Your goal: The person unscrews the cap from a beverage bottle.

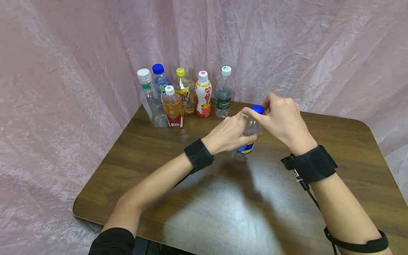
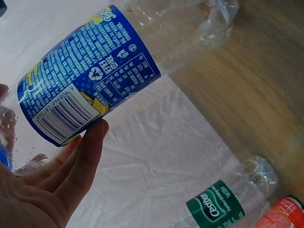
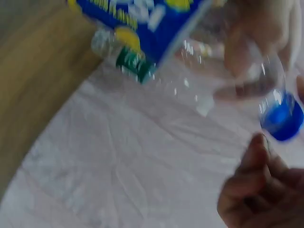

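Note:
A clear plastic bottle with a blue-and-yellow label and a blue screw cap is tilted over the table, its cap end up and to the right. My left hand grips the bottle around its upper body, with fingers along the label's edge in the left wrist view. My right hand is at the cap, with its thumb on one side and curled fingers on the other. In the right wrist view, the blurred fingertips are right by the blue cap.
Several capped bottles stand at the back left of the wooden table: a green-labelled water bottle, a white-and-red bottle, a yellow-capped one, an orange tea bottle and others. A pink curtain hangs behind.

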Action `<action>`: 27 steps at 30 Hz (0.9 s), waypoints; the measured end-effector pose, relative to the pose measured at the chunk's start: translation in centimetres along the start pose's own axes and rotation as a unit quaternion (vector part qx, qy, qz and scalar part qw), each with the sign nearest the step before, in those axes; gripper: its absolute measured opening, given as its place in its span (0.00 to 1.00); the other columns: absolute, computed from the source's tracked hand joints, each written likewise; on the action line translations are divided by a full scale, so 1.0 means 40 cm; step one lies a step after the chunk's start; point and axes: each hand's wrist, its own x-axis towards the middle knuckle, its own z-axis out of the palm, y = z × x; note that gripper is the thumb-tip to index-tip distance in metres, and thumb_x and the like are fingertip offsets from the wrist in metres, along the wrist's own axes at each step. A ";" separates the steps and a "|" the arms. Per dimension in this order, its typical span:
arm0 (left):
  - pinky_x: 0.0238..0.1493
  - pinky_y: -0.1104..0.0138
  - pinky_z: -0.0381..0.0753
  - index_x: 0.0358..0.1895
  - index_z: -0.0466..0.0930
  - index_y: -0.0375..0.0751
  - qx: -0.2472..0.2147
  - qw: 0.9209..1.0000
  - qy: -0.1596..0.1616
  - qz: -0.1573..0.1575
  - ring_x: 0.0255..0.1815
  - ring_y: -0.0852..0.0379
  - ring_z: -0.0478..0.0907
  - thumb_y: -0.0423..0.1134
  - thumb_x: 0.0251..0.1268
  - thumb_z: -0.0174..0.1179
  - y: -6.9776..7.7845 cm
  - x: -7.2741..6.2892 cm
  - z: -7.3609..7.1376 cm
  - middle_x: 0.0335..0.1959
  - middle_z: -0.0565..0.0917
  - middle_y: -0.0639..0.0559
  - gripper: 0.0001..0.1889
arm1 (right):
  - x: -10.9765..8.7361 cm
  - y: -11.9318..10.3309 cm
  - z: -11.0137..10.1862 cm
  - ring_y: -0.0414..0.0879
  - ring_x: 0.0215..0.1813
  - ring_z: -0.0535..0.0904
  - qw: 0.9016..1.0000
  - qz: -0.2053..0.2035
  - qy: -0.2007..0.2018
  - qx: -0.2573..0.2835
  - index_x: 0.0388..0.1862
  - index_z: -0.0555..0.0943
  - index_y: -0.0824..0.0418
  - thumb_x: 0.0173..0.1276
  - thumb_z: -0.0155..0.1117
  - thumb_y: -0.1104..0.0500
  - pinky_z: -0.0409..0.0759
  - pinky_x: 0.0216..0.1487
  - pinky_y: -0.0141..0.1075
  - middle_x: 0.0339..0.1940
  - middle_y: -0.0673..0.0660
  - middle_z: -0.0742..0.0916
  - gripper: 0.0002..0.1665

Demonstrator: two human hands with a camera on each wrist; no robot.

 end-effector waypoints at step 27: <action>0.39 0.66 0.83 0.62 0.63 0.43 0.004 1.000 0.014 0.005 0.41 0.59 0.84 0.63 0.70 0.61 -0.004 0.004 -0.005 0.47 0.79 0.54 0.32 | 0.009 0.012 -0.025 0.51 0.36 0.80 0.991 -0.125 -0.039 0.025 0.46 0.87 0.67 0.67 0.73 0.63 0.76 0.38 0.44 0.37 0.60 0.84 0.11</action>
